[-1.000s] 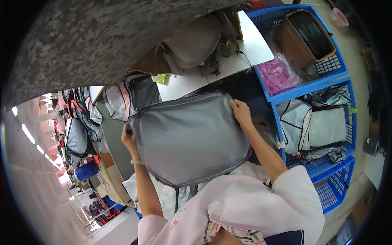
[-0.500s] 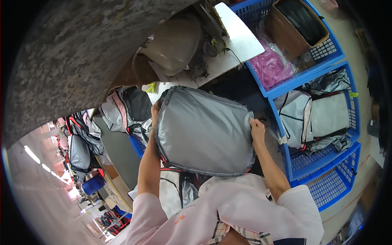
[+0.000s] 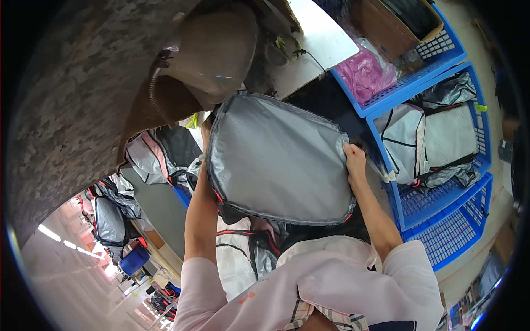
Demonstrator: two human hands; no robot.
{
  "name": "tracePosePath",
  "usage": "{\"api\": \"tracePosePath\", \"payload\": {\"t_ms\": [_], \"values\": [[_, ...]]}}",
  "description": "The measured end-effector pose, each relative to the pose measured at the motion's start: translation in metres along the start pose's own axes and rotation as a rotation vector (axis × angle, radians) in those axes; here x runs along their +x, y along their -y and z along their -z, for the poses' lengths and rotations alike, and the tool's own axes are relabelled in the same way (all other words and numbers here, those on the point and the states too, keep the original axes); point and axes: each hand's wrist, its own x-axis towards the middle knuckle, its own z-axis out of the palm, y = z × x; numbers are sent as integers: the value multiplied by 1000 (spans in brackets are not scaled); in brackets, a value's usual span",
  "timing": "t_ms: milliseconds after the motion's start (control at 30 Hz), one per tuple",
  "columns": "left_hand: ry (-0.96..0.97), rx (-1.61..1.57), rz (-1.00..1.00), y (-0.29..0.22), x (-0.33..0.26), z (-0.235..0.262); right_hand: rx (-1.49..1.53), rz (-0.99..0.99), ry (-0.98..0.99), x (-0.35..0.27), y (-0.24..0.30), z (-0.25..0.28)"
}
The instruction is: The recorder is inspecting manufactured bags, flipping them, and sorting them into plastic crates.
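The grey bag panel (image 3: 279, 160) is held up flat between both hands, its long axis running left to right. The left hand (image 3: 206, 129) pinches its far-left corner; the right hand (image 3: 355, 160) clasps the right edge, near the blue baskets (image 3: 441, 218).

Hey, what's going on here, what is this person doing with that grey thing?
A person in a pink top holds a flat grey bag panel up in front of them with both hands. The left hand grips its upper left edge and the right hand grips its right edge. To the right stand blue plastic crates: one holds grey and white bag pieces, another a pink plastic bag. More bag pieces lie to the left.
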Motion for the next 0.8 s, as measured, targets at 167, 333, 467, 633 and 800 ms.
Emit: {"api": "tracePosePath", "payload": {"t_ms": [167, 333, 467, 633, 800], "values": [[-3, 8, -11, -5, 4, -4, -9, -39, -19, 4, -1, 1], [-19, 12, -32, -9, 9, -9, 6, -64, 2, 12, -11, 3], [-43, 23, -52, -9, 8, -14, 58, -68, 20, 17, -22, 1], [-116, -9, -48, 0, -17, -2, 52, 9, -27, 12, -25, 5], [-68, -116, 108, -51, -72, 46, 23, 50, 45, -11, -11, 12]]}}
